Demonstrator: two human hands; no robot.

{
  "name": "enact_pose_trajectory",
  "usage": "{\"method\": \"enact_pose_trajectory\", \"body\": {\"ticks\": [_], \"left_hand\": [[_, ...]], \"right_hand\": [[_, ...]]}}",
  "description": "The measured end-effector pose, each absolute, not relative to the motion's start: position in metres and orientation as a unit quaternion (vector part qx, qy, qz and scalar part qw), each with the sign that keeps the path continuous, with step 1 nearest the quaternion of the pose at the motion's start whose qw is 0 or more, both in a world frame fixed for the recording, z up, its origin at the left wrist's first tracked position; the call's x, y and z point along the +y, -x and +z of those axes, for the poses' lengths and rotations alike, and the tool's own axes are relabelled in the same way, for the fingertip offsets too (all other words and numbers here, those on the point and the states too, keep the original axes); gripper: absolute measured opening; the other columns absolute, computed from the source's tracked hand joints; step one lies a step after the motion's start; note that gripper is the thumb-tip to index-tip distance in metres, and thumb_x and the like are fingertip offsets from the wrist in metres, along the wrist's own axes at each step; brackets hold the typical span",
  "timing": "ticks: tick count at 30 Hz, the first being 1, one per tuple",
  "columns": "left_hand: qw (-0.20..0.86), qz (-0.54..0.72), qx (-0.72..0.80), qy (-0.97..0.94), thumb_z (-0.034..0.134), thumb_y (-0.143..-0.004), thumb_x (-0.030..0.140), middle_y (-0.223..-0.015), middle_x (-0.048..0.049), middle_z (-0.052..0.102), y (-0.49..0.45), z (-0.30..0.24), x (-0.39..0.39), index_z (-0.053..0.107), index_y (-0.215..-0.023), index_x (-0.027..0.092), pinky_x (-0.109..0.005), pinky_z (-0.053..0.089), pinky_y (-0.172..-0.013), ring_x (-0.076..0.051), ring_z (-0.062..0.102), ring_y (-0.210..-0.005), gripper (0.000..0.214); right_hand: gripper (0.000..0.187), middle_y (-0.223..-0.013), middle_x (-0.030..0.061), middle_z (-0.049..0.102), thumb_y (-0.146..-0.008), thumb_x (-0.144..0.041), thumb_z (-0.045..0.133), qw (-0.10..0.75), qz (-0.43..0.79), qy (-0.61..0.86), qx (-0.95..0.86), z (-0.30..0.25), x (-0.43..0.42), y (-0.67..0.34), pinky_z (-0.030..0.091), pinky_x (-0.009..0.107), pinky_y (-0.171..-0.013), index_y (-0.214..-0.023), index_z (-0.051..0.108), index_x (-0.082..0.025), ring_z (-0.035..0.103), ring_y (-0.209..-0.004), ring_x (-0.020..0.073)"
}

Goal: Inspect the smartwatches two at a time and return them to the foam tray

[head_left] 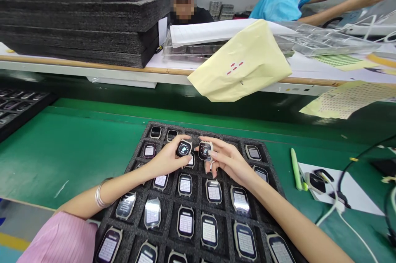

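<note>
Over the far part of a black foam tray point(199, 197), both my hands hold smartwatch bodies without straps. My left hand point(171, 156) pinches one smartwatch point(183, 148) by its edges, its screen lit with a round dial. Close beside it, my right hand point(229, 158) grips another smartwatch point(204, 151), thumb at its right side, also with a lit dial. Below them, several smartwatches lie face up in the tray's compartments, among them a smartwatch point(185, 184) showing a white grid. My hands and forearms hide some of the compartments.
On the green bench to the right lie a light green pen point(295, 168), a white sheet point(361, 197) and cables. Another tray point(21, 104) is at left. A shelf across the back bears stacked black foam point(77, 19) and a hanging yellow paper point(244, 65). Two people are behind it.
</note>
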State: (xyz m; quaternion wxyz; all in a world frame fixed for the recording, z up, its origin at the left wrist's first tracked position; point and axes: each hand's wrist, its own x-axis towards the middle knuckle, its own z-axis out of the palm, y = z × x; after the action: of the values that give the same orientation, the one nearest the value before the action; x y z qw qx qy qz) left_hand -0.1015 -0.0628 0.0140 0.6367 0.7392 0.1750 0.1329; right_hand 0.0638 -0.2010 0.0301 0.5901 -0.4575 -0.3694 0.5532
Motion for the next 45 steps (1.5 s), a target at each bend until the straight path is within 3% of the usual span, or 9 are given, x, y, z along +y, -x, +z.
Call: {"method": "enact_pose_trajectory", "body": {"ticks": [4, 7, 19, 23, 29, 35, 40, 45], "left_hand": [[0.715, 0.123, 0.17, -0.667, 0.054, -0.073, 0.012, -0.091, -0.001, 0.055, 0.1, 0.015, -0.064, 0.041, -0.12, 0.02, -0.028, 0.051, -0.069, -0.012, 0.058, -0.07, 0.049], [0.723, 0.133, 0.175, -0.655, 0.051, -0.071, 0.008, -0.094, -0.0016, 0.057, 0.099, 0.019, -0.064, 0.044, -0.115, 0.019, -0.029, 0.051, -0.075, -0.011, 0.06, -0.071, 0.046], [0.737, 0.137, 0.169, -0.64, 0.052, -0.071, 0.01, -0.094, -0.0038, 0.057, 0.098, 0.02, -0.064, 0.045, -0.114, 0.018, -0.031, 0.054, -0.07, -0.015, 0.061, -0.08, 0.044], [0.701, 0.141, 0.163, -0.68, 0.056, -0.074, 0.013, -0.093, -0.0026, 0.056, 0.099, 0.017, -0.063, 0.044, -0.117, 0.019, -0.029, 0.05, -0.072, -0.013, 0.059, -0.077, 0.045], [0.572, 0.193, 0.183, -0.776, 0.06, -0.074, 0.018, -0.103, -0.0052, 0.058, 0.101, 0.016, -0.058, 0.052, -0.112, 0.018, -0.033, 0.042, -0.087, -0.018, 0.054, -0.093, 0.04], [0.54, 0.16, 0.172, -0.808, 0.053, -0.075, 0.015, -0.091, -0.0014, 0.058, 0.105, 0.023, -0.063, 0.051, -0.111, 0.019, -0.028, 0.042, -0.075, -0.016, 0.053, -0.079, 0.037], [0.536, 0.177, 0.175, -0.806, 0.055, -0.076, 0.018, -0.089, -0.0018, 0.056, 0.105, 0.023, -0.065, 0.05, -0.112, 0.018, -0.027, 0.042, -0.072, -0.015, 0.052, -0.077, 0.036], [0.541, 0.181, 0.154, -0.807, 0.055, -0.076, 0.018, -0.09, -0.0018, 0.058, 0.105, 0.023, -0.067, 0.048, -0.114, 0.019, -0.026, 0.043, -0.074, -0.015, 0.053, -0.08, 0.039]], "right_hand": [[0.045, -0.12, 0.0158, 0.056, -0.086, -0.023, 0.062, 0.591, 0.55, 0.465, -0.363, 0.029, -0.2, -0.064, 0.054, 0.024, -0.045, -0.128, 0.047, -0.018, 0.065, -0.062, 0.0175], [0.046, -0.121, 0.0167, 0.056, -0.084, -0.022, 0.062, 0.595, 0.542, 0.47, -0.362, 0.028, -0.2, -0.063, 0.054, 0.024, -0.046, -0.128, 0.048, -0.017, 0.065, -0.063, 0.0178], [0.051, -0.118, 0.0169, 0.059, -0.084, -0.023, 0.062, 0.59, 0.509, 0.487, -0.396, 0.024, -0.201, -0.064, 0.051, 0.025, -0.046, -0.132, 0.044, -0.016, 0.065, -0.061, 0.0179], [0.052, -0.12, 0.0168, 0.057, -0.084, -0.023, 0.064, 0.595, 0.513, 0.481, -0.389, 0.026, -0.201, -0.063, 0.052, 0.026, -0.047, -0.133, 0.045, -0.018, 0.065, -0.064, 0.0189], [0.05, -0.129, 0.0143, 0.05, -0.088, -0.023, 0.062, 0.607, 0.554, 0.429, -0.374, 0.032, -0.201, -0.062, 0.056, 0.029, -0.057, -0.135, 0.044, -0.023, 0.066, -0.083, 0.0238], [0.044, -0.108, 0.0113, 0.061, -0.085, -0.025, 0.066, 0.61, 0.531, 0.45, -0.379, 0.033, -0.203, -0.062, 0.055, 0.025, -0.05, -0.127, 0.053, -0.021, 0.067, -0.069, 0.0201], [0.047, -0.114, 0.0142, 0.059, -0.084, -0.026, 0.068, 0.608, 0.54, 0.446, -0.374, 0.034, -0.204, -0.06, 0.055, 0.025, -0.047, -0.128, 0.052, -0.02, 0.067, -0.065, 0.0189], [0.041, -0.108, 0.012, 0.062, -0.083, -0.024, 0.068, 0.607, 0.543, 0.445, -0.372, 0.033, -0.203, -0.059, 0.055, 0.024, -0.046, -0.123, 0.057, -0.02, 0.067, -0.062, 0.0182]]}}
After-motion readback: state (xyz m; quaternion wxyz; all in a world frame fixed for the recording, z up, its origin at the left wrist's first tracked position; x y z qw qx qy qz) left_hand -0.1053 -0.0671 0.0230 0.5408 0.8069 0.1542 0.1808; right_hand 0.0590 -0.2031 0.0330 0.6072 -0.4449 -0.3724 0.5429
